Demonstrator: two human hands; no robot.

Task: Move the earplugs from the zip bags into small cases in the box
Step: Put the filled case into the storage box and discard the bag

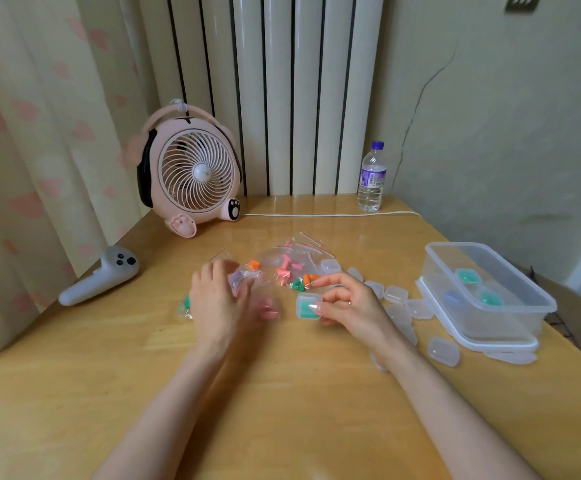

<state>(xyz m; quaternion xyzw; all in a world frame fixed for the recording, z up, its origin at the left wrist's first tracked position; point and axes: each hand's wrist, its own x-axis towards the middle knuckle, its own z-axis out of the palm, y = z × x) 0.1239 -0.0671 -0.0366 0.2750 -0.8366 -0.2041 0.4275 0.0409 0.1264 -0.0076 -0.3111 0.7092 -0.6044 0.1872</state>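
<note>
Two hands left of the box (505,318): your right hand (354,303) pinches a green-filled case (308,306), your left hand (216,299) rests flat-fingered on zip bags (282,261).

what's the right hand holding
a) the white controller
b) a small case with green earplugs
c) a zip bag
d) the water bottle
b: the right hand pinches a case with green earplugs in it.
</note>
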